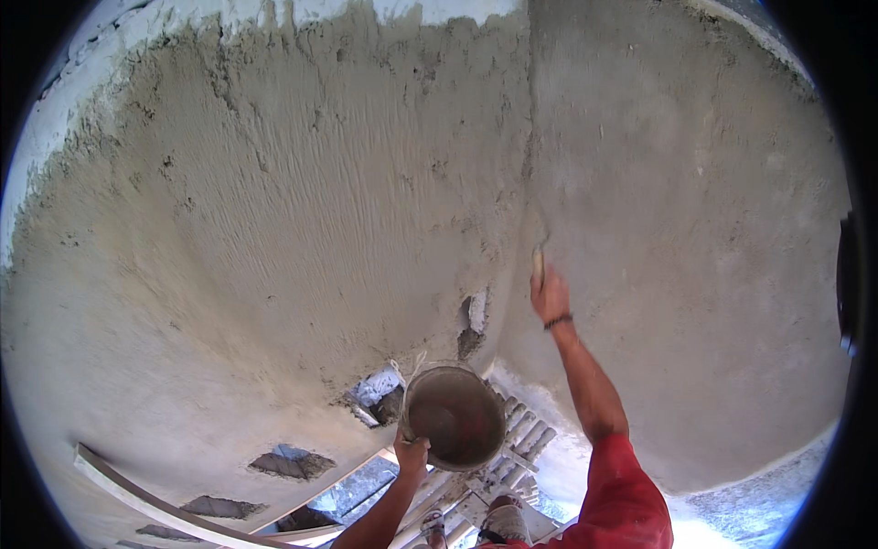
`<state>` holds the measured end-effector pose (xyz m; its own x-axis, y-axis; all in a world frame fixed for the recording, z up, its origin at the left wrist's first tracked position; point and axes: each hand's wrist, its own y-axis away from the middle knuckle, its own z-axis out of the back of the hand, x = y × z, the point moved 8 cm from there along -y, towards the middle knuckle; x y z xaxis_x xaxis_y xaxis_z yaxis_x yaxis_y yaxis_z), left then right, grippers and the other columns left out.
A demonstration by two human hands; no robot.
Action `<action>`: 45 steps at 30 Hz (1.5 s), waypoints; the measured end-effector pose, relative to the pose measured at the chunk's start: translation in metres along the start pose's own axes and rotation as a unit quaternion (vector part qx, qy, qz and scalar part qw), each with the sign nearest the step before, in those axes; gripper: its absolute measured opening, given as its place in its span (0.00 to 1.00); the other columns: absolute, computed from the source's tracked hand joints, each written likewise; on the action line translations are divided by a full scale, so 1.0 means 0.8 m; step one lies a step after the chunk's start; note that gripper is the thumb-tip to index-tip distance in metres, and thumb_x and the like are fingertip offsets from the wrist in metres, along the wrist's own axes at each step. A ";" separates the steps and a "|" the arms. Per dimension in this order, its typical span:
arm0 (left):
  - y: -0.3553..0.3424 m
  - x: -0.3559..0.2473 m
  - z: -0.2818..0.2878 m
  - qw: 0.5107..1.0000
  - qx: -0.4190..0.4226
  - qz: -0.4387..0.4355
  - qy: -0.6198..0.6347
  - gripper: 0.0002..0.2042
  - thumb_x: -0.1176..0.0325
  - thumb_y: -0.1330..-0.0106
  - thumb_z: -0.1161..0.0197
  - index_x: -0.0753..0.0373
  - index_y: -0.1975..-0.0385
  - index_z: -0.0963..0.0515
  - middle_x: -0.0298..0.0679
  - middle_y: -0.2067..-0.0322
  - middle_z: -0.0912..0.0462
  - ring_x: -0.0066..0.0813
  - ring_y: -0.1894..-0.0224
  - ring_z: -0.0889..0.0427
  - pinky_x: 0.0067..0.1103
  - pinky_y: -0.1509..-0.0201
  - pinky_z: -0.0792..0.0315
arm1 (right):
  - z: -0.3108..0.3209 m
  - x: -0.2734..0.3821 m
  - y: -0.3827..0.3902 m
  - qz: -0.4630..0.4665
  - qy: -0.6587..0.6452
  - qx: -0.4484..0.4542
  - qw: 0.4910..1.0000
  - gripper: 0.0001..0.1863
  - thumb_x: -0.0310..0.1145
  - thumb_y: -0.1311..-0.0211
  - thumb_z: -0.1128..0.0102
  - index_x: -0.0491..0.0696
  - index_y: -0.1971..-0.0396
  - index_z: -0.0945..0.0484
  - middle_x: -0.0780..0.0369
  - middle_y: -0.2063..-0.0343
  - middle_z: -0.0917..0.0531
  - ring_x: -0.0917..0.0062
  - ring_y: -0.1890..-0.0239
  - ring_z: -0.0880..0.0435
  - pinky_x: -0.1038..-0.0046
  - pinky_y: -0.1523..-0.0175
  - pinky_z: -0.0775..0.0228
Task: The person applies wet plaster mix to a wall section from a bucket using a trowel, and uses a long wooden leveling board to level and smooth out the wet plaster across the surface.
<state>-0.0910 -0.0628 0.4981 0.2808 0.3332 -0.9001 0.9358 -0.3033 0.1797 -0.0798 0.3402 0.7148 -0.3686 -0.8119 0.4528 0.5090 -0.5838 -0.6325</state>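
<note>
My right hand [550, 295] is closed on the pale handle of a trowel [540, 233], whose blurred blade is against the grey plastered wall near the vertical corner line. My left hand [412, 450] grips the rim of a round bucket [454, 416], held low at the lower middle; its inside is dark, with some grey residue. A white cord hangs by the bucket's left side. The rough, streaked plaster [347, 165] spreads left of the corner, and smoother plaster [695, 229] covers the right side.
Below me are my feet on bamboo scaffold poles [526, 439]. A long pale batten [165, 508] lies at the lower left. Several holes [291, 462] break the lower wall, and an unplastered pale band runs along the upper edge.
</note>
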 end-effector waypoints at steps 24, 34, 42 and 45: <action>-0.005 -0.077 -0.171 0.967 0.251 -0.023 0.024 0.24 0.84 0.57 0.47 0.66 0.54 0.31 0.33 0.63 0.24 0.19 0.63 0.25 0.16 0.58 0.32 | 0.120 0.100 0.227 0.131 0.129 0.373 0.910 0.21 0.32 0.49 0.47 0.49 0.51 0.30 0.51 0.78 0.21 0.59 0.73 0.20 0.61 0.65 0.27; 0.001 -0.090 -0.173 0.925 0.285 -0.157 -0.195 0.25 0.85 0.53 0.49 0.70 0.50 0.33 0.37 0.59 0.24 0.23 0.57 0.26 0.20 0.50 0.34 | 0.153 0.097 0.237 0.226 0.259 0.500 0.795 0.19 0.28 0.49 0.53 0.48 0.54 0.29 0.54 0.77 0.20 0.63 0.72 0.18 0.64 0.66 0.26; 0.009 -0.100 -0.183 0.937 0.268 -0.153 -0.163 0.28 0.83 0.54 0.47 0.72 0.46 0.36 0.47 0.50 0.30 0.32 0.46 0.33 0.23 0.41 0.41 | 0.126 0.077 0.258 0.183 0.246 0.391 0.868 0.22 0.26 0.50 0.53 0.43 0.51 0.32 0.52 0.77 0.20 0.63 0.73 0.18 0.67 0.67 0.25; 0.015 -0.112 -0.185 0.918 0.275 -0.218 -0.186 0.30 0.84 0.54 0.47 0.72 0.45 0.38 0.49 0.43 0.36 0.34 0.40 0.38 0.23 0.39 0.44 | 0.118 0.069 0.281 0.178 0.248 0.436 0.847 0.20 0.26 0.50 0.52 0.42 0.53 0.31 0.52 0.77 0.20 0.62 0.72 0.18 0.67 0.68 0.25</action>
<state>-0.0736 0.0358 0.6392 -0.2831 0.2335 -0.9302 0.6633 -0.6528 -0.3658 0.0873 0.1636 0.6568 -0.2429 -0.9620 -0.1250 0.9576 -0.2584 0.1278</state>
